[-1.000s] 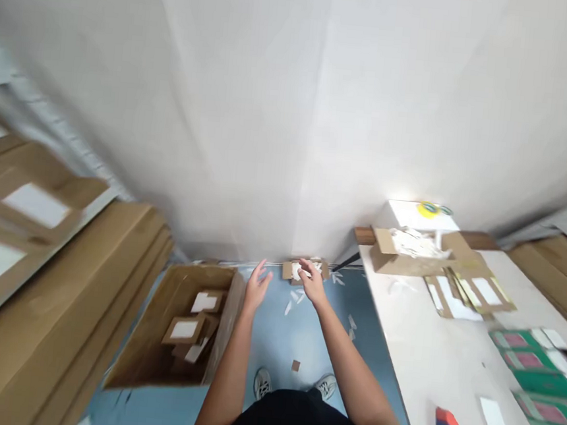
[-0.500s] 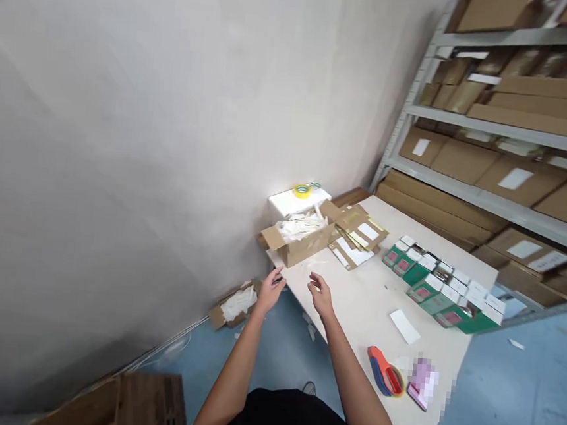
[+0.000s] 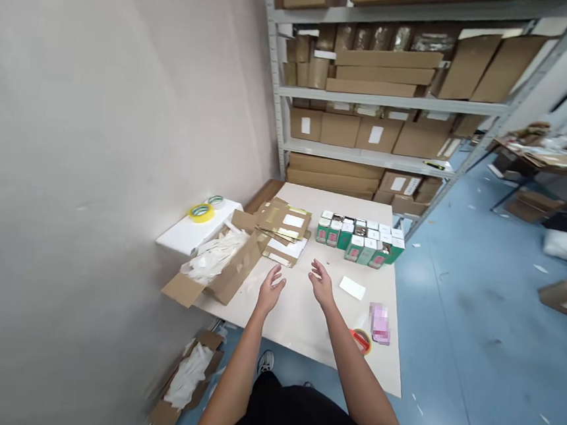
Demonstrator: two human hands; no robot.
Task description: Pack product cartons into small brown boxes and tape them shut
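Observation:
My left hand (image 3: 270, 289) and my right hand (image 3: 321, 284) hover side by side over the near part of a white table (image 3: 304, 317), both empty with fingers apart. Just left of my left hand lies an open cardboard box (image 3: 226, 270) full of white plastic bags. Beyond my hands is a pile of flat brown cartons with white labels (image 3: 282, 232). A row of green and white small boxes (image 3: 358, 237) stands further back. A white card (image 3: 352, 287) lies right of my right hand.
A red tape dispenser (image 3: 361, 340) lies near the table's front edge. A yellow tape roll (image 3: 201, 212) sits on a white box (image 3: 187, 234) at the left. Metal shelves (image 3: 372, 101) with cartons stand behind. A small box of white bags (image 3: 188, 379) is on the blue floor.
My view has swung right from the floor corner and a floor carton to the table and shelves. My hands moved from over the floor to over the table, still empty.

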